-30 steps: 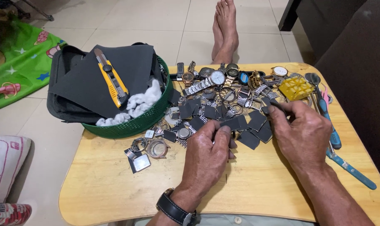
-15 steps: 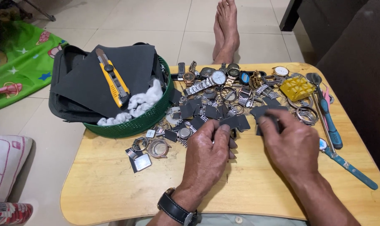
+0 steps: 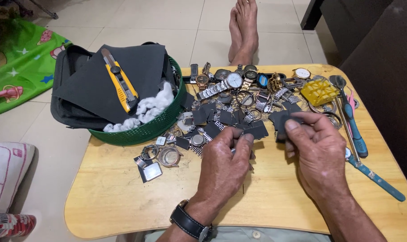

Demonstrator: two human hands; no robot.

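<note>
Head view, surface: You worked at a low wooden table [image 3: 122, 197], its far half covered with watch parts.
Head view, left hand: Your left hand [image 3: 223, 168] lay knuckles up, fingers curled shut around a small item; what it held could not be made out. A black-strapped wristwatch [image 3: 190, 222] sat on that wrist.
Head view, right hand: Your right hand [image 3: 317, 150] was closed in a pinch, thumb and fingertips gripping a small dark grey square piece [image 3: 282, 121], raised just above the table beside the heap.
Head view, heap: Further dark square pieces [image 3: 221, 117] lay mixed among the watches and metal bands [image 3: 239, 85], just beyond both hands.
Head view, container: A green woven basket [image 3: 145, 127] stood at the table's far left corner. It held folded dark sheets [image 3: 131, 67], a yellow utility knife [image 3: 120, 85] lying on top of them, and white cotton wadding [image 3: 152, 105] along the near rim.
Head view, loose parts: Empty watch cases [image 3: 163, 157] lay near the basket's base.
Head view, right edge: A yellow plastic tray [image 3: 319, 92] and blue-handled tools [image 3: 360, 139] lay close to your right hand.
Head view, floor: Bare feet [image 3: 243, 27] rested beyond the table; a green mat [image 3: 19, 67] lay at left.
</note>
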